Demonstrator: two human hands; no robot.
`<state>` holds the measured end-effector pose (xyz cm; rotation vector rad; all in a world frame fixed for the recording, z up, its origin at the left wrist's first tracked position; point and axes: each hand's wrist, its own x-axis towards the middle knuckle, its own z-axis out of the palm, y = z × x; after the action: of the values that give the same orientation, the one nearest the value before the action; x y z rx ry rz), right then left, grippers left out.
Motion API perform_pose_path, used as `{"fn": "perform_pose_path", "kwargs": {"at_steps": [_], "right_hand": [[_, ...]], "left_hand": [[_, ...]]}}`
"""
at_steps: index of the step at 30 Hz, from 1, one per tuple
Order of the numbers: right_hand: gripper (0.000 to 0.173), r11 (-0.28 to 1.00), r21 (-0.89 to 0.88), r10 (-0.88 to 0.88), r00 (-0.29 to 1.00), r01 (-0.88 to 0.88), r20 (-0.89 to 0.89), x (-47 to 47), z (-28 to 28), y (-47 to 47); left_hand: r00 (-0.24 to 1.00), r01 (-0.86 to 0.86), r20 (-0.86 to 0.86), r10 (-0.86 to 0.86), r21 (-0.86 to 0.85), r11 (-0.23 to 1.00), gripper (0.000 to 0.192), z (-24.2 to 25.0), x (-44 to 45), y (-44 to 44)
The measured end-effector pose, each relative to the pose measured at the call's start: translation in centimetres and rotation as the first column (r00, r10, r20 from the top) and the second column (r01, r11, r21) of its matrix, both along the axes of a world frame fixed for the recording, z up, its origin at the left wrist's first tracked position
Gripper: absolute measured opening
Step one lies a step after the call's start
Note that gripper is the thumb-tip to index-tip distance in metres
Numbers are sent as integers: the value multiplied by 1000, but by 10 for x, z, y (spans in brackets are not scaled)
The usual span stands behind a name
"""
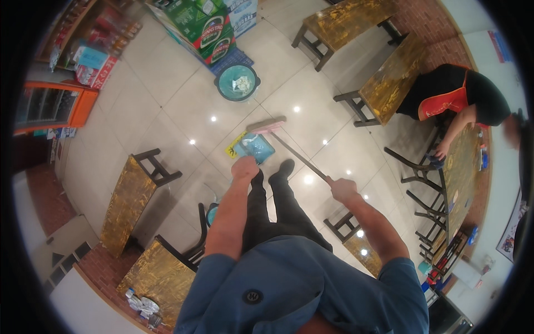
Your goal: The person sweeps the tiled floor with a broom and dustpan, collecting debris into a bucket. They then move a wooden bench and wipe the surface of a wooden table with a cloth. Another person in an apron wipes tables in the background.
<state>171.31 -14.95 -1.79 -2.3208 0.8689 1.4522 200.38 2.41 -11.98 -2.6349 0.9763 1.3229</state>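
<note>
My left hand (245, 168) is closed at the handle end of a blue plastic dustpan (267, 151), low in front of my shoes. Clear crumpled plastic (255, 143) lies in the pan. A yellow piece with black marks (232, 149) shows at the pan's left edge; whether it is part of the pan, I cannot tell. My right hand (344, 190) grips the long handle (300, 157) of a broom. Its pink head (269, 127) with grey-brown bristles rests on the tiles just beyond the pan.
Ahead stands a teal waste bin (227, 77) holding crumpled white paper, beside stacked beer cartons (215, 39) on a blue pallet. Wooden tables (125, 200) and chairs (417, 167) flank both sides. At right, a person in a red apron (448, 102) leans over a table, holding a dark cloth (436, 161).
</note>
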Motion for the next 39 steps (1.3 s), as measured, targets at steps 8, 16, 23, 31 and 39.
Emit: {"fn": "perform_pose_path", "kwargs": {"at_steps": [8,16,23,31,39], "right_hand": [[45,932,64,-357,934,357,-3,-58,50,-20],[34,527,340,-840,539,779,67,-13,-23,46],[32,397,622,-841,538,675,-47,-40,-13,142],[50,305,600,-894,439,739,-87,-87,96,127],[55,357,721,-914,383,594,137,-88,129,134]], "left_hand": [[1000,-13,-17,12,-15,1000,27,-6,-9,10],[1000,3,-1,-3,-23,1000,29,-3,-14,2],[804,-168,-580,131,-10,986,30,-4,-4,19],[323,-777,-844,427,21,629,29,116,-3,124],[597,-709,-689,412,-212,673,24,235,-26,110]]}}
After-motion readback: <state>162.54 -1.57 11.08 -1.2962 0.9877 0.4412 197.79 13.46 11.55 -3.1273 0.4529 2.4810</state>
